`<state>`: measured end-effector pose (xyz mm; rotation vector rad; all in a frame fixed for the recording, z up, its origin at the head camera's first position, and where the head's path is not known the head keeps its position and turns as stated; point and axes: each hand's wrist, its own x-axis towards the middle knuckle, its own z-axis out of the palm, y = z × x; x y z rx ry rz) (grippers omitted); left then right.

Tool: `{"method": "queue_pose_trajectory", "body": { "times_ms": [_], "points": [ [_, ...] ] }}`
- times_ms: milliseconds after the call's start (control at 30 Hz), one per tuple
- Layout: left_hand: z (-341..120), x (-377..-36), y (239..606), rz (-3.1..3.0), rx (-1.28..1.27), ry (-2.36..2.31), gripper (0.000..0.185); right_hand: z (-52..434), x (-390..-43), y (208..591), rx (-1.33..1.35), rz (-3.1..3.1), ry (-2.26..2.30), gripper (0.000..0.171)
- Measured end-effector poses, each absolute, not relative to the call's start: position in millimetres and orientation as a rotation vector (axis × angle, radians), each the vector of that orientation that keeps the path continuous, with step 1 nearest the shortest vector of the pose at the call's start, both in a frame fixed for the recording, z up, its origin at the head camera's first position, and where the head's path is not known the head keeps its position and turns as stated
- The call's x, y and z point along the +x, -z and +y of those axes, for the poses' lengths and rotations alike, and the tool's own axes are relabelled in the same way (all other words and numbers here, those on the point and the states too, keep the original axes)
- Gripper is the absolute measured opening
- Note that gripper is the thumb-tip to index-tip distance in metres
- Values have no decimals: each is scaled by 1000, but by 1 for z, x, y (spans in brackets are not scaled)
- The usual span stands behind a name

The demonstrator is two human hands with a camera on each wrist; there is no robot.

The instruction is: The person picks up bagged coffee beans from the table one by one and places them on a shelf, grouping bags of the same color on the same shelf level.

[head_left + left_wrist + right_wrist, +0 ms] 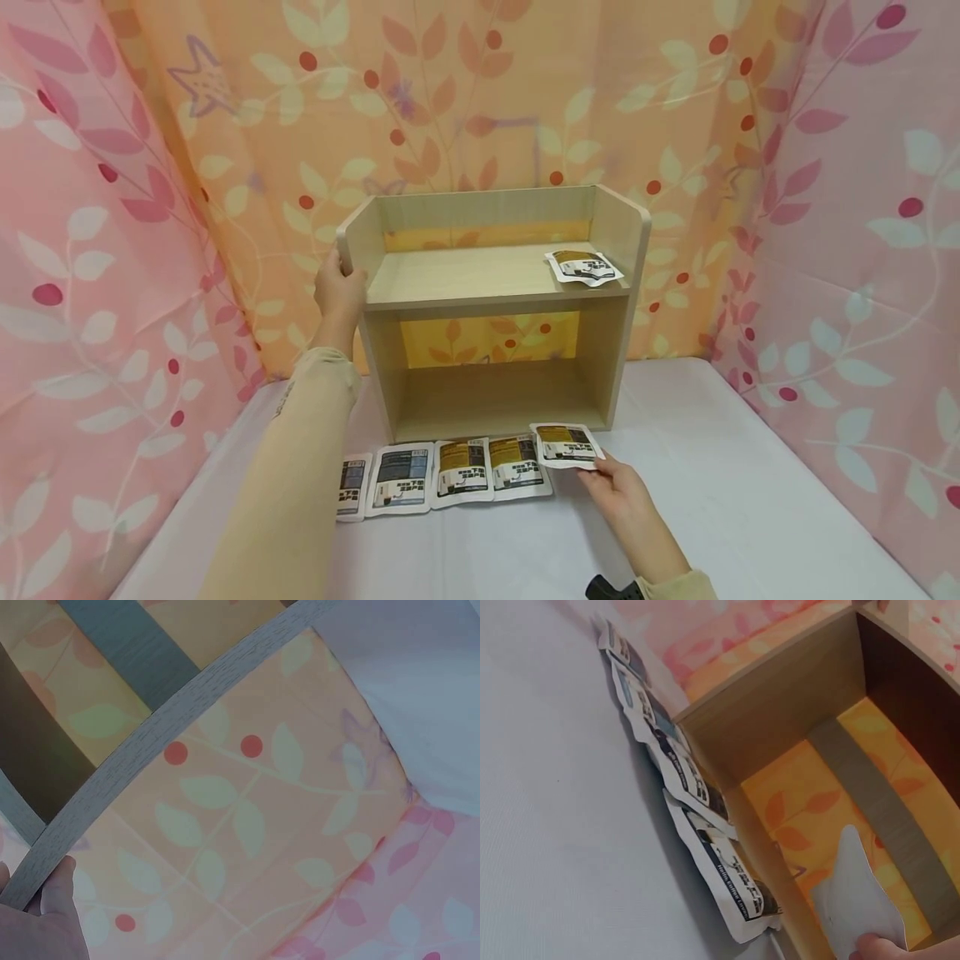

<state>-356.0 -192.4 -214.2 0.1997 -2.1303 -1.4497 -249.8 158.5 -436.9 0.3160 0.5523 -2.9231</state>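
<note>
The left hand (339,287) grips the top of the left side panel of a small wooden shelf (491,275), fingers curled round the panel's edge; the left wrist view shows a thumb (56,889) lying against that rounded edge. The shelf stands on a white table (712,492), with flowered curtains (90,250) behind and to both sides.

The right hand (618,492) pinches a packet (566,444) by its near right corner, just in front of the shelf's lower right corner. In the right wrist view the packet (853,896) is raised off the table, its plain white back toward the camera, with a fingertip (881,949) at its lower edge.

Four more packets (442,475) lie in an overlapping row on the table along the shelf's front, to the left of the held one. Another packet (583,267) lies at the right end of the upper board. The lower compartment (491,392) is open at the back, with orange curtain showing through. The two hands are well apart.
</note>
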Motion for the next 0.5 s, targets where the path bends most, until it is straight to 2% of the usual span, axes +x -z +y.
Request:
{"method": "queue_pose_trajectory", "body": {
  "times_ms": [500],
  "points": [
    [-193, -356, 214, -2140, 203, 1451, 43, 162, -241, 414, 243, 511, 2925, 59]
  ]
}}
